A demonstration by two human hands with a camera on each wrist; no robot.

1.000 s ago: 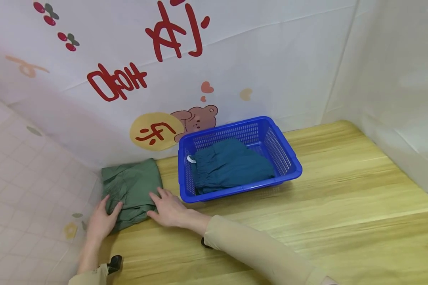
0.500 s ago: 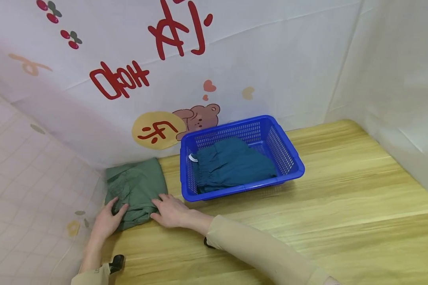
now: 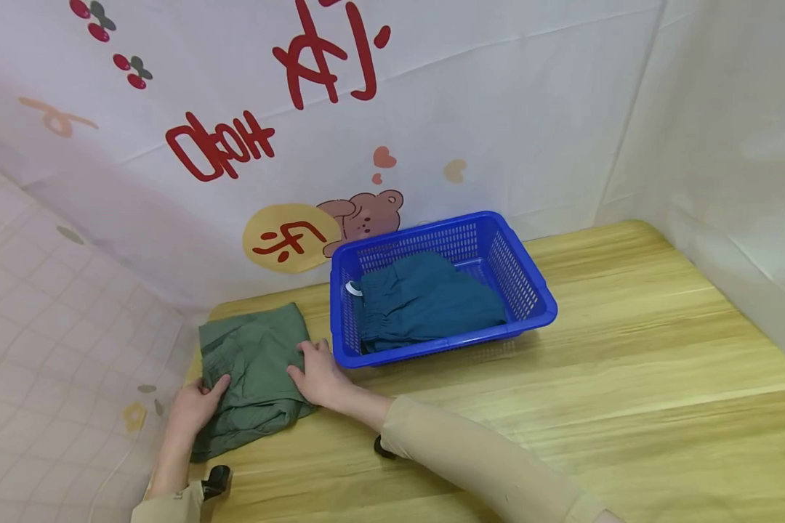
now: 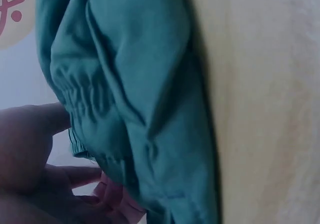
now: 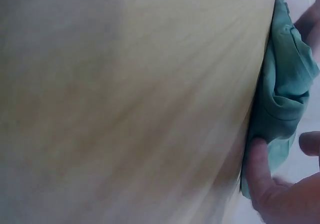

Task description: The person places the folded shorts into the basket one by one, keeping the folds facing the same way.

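Folded green pants (image 3: 262,356) with a gathered waistband lie on the wooden table at the left. At their left edge, my left hand (image 3: 192,407) grips the cloth, thumb on top. The left wrist view shows its fingers curled beneath the gathered edge of the green pants (image 4: 145,84). My right hand (image 3: 320,374) holds the right edge near the basket. From the right wrist view, one finger of the right hand (image 5: 290,194) touches the green pants (image 5: 285,94) low by the table; part of this hand is cut off.
Just right of my right hand stands a blue plastic basket (image 3: 538,309). Folded teal pants (image 3: 432,301) lie in it. A printed white sheet (image 3: 497,123) hangs behind the wooden table (image 3: 595,407), and another sheet (image 3: 52,349) borders the left side.
The green pants have shifted toward me and slightly right, uncovering table behind them. My right hand has moved a little right and away from me along their edge; my left now grips the left edge.
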